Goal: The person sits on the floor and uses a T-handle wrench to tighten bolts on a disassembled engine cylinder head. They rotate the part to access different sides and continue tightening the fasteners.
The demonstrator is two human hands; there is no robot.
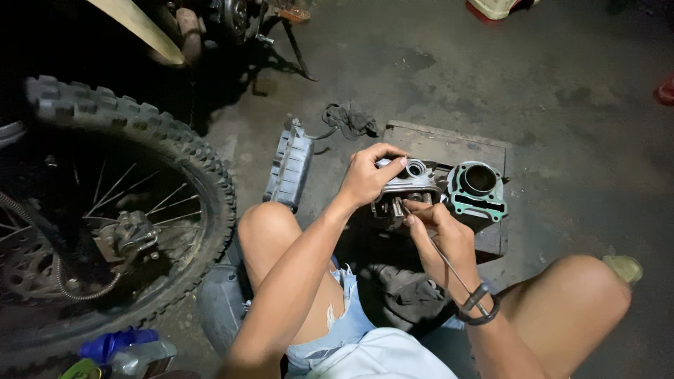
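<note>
Stained grey concrete floor (562,105), dim light; knobby motorcycle wheel (140,140) at left, dark shadow behind

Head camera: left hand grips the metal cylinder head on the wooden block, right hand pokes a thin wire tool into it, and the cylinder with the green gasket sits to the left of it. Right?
Not quite. In the head view the cylinder with the green gasket sits to the right of the cylinder head, not the left. The left hand does grip it on the wooden block, and the right hand holds the wire tool.
</note>
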